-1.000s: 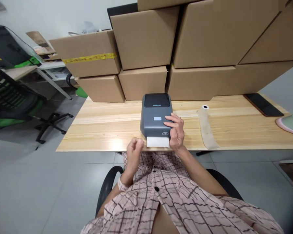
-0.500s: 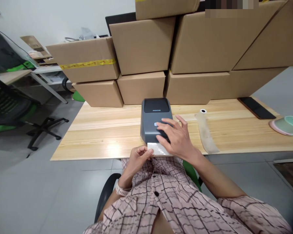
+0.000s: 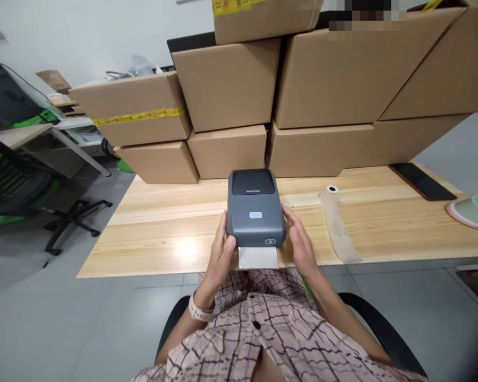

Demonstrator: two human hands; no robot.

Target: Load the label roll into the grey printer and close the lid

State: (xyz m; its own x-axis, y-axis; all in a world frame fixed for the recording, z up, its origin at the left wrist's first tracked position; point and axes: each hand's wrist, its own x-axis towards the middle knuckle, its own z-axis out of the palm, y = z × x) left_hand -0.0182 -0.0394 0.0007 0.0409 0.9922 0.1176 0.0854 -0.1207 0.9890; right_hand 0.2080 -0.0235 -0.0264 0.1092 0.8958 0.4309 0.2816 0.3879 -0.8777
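A dark grey label printer [image 3: 255, 212] sits on the wooden table, with a light button on its top. White label paper [image 3: 258, 258] sticks out of its front, over the table's near edge. My left hand [image 3: 220, 249] is against the printer's left side, thumb at the front corner. Against the right side rests my right hand [image 3: 300, 241], its fingers along the casing. Both hands grip the printer between them. To the right, a small white roll [image 3: 332, 189] lies with a translucent strip [image 3: 340, 228] trailing toward the near edge.
Stacked cardboard boxes [image 3: 227, 85] line the back of the table [image 3: 151, 233]. A black phone [image 3: 421, 181] and a pale green container with a pink rim [image 3: 474, 211] are at the right. An office chair [image 3: 19, 175] stands on the left floor.
My left hand has let go of the label paper and moved to the printer's left side. My right hand has left the printer's top for its right side. The view has shifted slightly.
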